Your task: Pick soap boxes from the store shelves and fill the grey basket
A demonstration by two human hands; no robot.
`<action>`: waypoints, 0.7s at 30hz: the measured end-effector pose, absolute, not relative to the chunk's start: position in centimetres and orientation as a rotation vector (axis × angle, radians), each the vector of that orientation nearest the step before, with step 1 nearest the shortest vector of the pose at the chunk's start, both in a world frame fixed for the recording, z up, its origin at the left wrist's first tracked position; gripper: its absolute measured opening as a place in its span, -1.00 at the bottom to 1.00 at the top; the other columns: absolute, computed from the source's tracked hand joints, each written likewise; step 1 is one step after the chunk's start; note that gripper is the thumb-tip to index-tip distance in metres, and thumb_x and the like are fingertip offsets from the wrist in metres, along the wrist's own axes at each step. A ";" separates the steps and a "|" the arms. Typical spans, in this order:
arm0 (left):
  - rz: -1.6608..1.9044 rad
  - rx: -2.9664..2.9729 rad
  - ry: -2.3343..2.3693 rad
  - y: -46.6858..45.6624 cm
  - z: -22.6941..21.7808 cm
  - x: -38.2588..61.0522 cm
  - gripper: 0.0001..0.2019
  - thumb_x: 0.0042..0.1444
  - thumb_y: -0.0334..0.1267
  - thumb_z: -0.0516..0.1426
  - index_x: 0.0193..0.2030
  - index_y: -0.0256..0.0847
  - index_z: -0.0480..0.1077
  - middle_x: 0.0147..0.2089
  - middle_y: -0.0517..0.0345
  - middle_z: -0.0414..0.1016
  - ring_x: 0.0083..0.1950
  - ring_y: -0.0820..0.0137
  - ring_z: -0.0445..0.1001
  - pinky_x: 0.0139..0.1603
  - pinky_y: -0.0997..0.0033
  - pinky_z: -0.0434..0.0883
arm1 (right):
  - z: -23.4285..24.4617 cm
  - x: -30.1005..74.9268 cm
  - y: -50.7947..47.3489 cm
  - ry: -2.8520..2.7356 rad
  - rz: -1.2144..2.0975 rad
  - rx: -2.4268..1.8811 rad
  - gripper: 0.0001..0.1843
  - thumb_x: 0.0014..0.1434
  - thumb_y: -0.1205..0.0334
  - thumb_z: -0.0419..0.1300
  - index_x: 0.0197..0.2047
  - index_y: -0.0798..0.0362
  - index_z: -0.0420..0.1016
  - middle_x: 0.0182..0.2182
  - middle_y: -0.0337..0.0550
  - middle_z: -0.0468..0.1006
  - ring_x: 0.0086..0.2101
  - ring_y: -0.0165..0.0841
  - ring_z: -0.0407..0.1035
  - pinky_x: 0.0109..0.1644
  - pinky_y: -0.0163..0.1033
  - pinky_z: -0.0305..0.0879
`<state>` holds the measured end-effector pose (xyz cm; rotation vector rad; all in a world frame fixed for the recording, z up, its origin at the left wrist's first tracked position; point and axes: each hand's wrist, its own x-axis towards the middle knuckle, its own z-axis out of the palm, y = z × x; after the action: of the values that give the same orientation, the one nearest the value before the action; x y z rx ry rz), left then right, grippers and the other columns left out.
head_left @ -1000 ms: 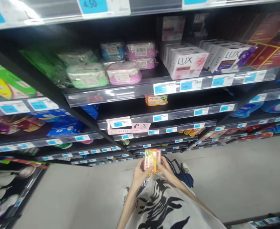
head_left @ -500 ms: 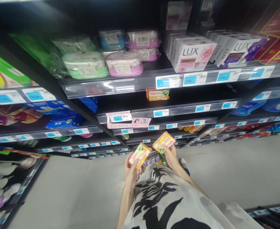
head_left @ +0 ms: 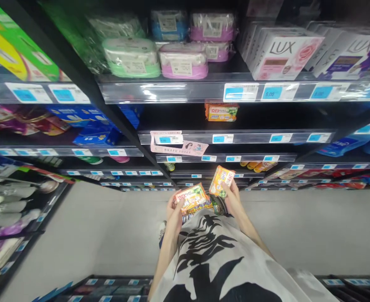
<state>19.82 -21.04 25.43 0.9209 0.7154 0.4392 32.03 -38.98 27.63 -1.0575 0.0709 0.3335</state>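
I stand in front of dark store shelves, holding one small orange-yellow soap pack in each hand. My left hand [head_left: 174, 208] is closed around the lower pack [head_left: 191, 197], which lies nearly flat above my patterned shirt. My right hand [head_left: 232, 197] grips the other pack [head_left: 221, 181], tilted upright and slightly higher. A matching orange pack [head_left: 221, 112] sits alone on the shelf above my hands. More small items show just under the left pack, partly hidden.
White LUX soap boxes [head_left: 281, 52] fill the upper shelf at right; green [head_left: 131, 58] and pink [head_left: 183, 61] wipe tubs stand left of them. Blue price tags line the shelf edges [head_left: 235, 136]. Grey floor [head_left: 87, 235] runs between the shelves.
The two packs, held together a second ago, have been separated into one per hand. My view has tipped downward, so the shelves moved up in the picture.
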 end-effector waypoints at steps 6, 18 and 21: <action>0.403 0.952 0.708 -21.5 25.5 19.0 -0.34 -0.19 -0.05 0.52 0.08 -0.21 0.55 -0.05 -0.04 0.68 -0.01 0.15 0.64 -0.03 0.32 0.56 | 29.9 36.5 -43.7 -0.316 0.429 -1.487 -0.45 -0.11 0.21 0.58 -0.02 0.02 0.60 -0.17 -0.13 0.72 -0.25 -0.24 0.59 -0.19 -0.22 0.53; 0.274 0.840 0.639 -22.2 26.1 18.9 -0.34 -0.10 0.01 0.49 0.13 -0.20 0.55 0.01 -0.04 0.64 -0.02 0.21 0.61 -0.05 0.36 0.53 | 30.7 37.4 -44.7 -0.167 0.389 -1.303 -0.49 0.01 0.00 0.52 0.00 0.01 0.67 -0.21 -0.17 0.71 -0.26 -0.29 0.58 -0.22 -0.27 0.55; 0.191 0.648 0.604 -22.2 26.2 18.6 -0.42 0.04 0.08 0.41 0.15 -0.13 0.55 -0.06 0.03 0.61 -0.06 0.27 0.58 -0.05 0.35 0.54 | 29.2 36.8 -44.6 -0.038 0.514 -0.907 -0.56 0.13 -0.10 0.41 -0.05 0.03 0.68 -0.52 -0.27 0.59 -0.59 -0.45 0.38 -0.54 -0.38 0.39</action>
<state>18.58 -22.22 26.22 0.6478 0.6036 0.1906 36.82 -44.56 29.24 -0.9071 -0.0382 0.5141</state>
